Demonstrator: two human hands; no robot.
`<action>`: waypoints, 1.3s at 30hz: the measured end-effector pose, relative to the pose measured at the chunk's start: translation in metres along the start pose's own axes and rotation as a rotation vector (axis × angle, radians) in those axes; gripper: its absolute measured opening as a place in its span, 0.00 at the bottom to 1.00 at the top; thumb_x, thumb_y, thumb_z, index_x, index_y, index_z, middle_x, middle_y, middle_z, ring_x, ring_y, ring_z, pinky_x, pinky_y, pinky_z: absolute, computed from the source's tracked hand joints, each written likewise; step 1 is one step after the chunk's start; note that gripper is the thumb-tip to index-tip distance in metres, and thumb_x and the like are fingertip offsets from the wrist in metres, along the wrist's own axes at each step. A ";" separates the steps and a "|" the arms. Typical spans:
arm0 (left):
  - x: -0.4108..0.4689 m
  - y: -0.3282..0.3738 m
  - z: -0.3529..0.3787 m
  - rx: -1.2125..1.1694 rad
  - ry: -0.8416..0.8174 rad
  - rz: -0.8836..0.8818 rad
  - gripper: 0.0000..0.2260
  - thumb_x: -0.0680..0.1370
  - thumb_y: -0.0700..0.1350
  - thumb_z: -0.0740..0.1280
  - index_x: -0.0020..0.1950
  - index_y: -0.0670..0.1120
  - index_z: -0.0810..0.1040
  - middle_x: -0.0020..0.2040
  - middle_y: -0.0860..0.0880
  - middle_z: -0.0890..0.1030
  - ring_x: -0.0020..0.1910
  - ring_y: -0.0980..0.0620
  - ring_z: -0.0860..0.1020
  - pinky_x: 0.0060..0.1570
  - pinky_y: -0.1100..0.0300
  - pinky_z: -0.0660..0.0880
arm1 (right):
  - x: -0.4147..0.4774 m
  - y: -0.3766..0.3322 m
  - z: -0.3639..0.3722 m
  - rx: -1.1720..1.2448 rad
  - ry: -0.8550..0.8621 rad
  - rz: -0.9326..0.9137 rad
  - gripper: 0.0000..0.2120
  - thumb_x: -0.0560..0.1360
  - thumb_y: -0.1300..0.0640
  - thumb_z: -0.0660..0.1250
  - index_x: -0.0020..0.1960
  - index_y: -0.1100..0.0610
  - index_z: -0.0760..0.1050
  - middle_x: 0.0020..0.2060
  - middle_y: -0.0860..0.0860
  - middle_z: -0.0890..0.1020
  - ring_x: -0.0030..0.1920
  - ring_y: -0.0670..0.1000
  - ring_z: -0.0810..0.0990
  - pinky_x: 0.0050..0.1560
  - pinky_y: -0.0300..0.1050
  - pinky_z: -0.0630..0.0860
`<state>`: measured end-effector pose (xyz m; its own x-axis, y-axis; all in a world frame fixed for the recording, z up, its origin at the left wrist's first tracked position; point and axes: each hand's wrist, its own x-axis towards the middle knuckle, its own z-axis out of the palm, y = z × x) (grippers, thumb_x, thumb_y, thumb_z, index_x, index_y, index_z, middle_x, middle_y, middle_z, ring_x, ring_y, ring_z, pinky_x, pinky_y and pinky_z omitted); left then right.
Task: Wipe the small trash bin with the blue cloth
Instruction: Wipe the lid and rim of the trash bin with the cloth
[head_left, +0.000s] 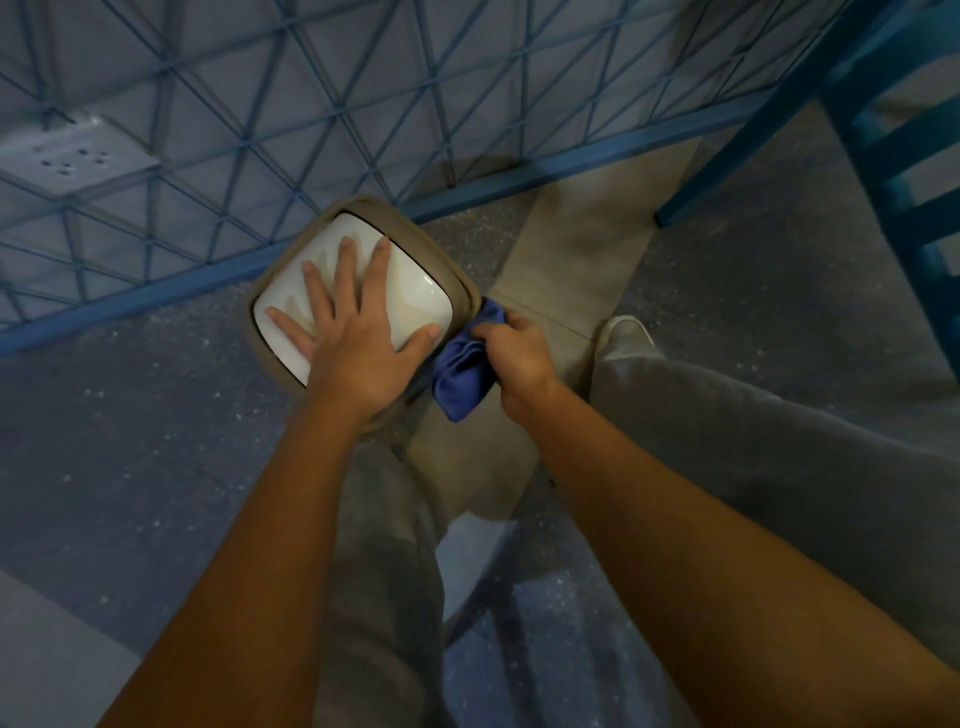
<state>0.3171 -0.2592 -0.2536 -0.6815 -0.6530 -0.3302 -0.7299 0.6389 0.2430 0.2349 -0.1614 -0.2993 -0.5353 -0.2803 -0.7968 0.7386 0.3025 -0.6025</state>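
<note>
The small trash bin (415, 244) stands on the floor below me, tan-bodied with a glossy white lid (410, 291). My left hand (358, 322) lies flat on the lid with fingers spread, holding nothing. The blue cloth (465, 371) is bunched in my right hand (519, 353), which presses it against the bin's right side, just under the rim. The bin's lower body is hidden from above.
A blue wire-mesh panel (260, 130) with a blue bottom rail runs right behind the bin. A blue ladder-like frame (893, 156) stands at the upper right. My legs in grey trousers and a pale shoe (626, 332) are beside the bin on a speckled floor.
</note>
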 end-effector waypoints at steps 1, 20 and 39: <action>0.000 -0.001 -0.001 -0.011 -0.004 0.005 0.38 0.73 0.60 0.63 0.75 0.57 0.42 0.77 0.51 0.40 0.75 0.41 0.38 0.66 0.31 0.35 | 0.001 -0.002 -0.003 0.025 -0.024 0.021 0.13 0.75 0.66 0.61 0.59 0.63 0.73 0.45 0.57 0.79 0.43 0.53 0.77 0.49 0.48 0.76; -0.013 -0.004 -0.014 0.007 -0.157 0.136 0.42 0.70 0.62 0.60 0.76 0.51 0.40 0.77 0.50 0.46 0.75 0.43 0.37 0.68 0.37 0.33 | -0.048 0.072 0.007 0.034 -0.345 0.319 0.08 0.72 0.69 0.60 0.48 0.59 0.70 0.41 0.55 0.76 0.43 0.53 0.76 0.51 0.49 0.76; -0.003 -0.013 0.008 0.130 0.090 0.059 0.27 0.75 0.63 0.45 0.74 0.59 0.53 0.78 0.52 0.50 0.76 0.42 0.41 0.69 0.38 0.34 | -0.006 -0.035 -0.013 -1.216 -0.118 -0.740 0.29 0.73 0.57 0.67 0.71 0.58 0.61 0.63 0.60 0.64 0.59 0.58 0.69 0.59 0.45 0.68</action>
<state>0.3290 -0.2624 -0.2632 -0.7292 -0.6431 -0.2340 -0.6796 0.7207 0.1371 0.2074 -0.1587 -0.2738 -0.5543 -0.7703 -0.3153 -0.5278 0.6182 -0.5824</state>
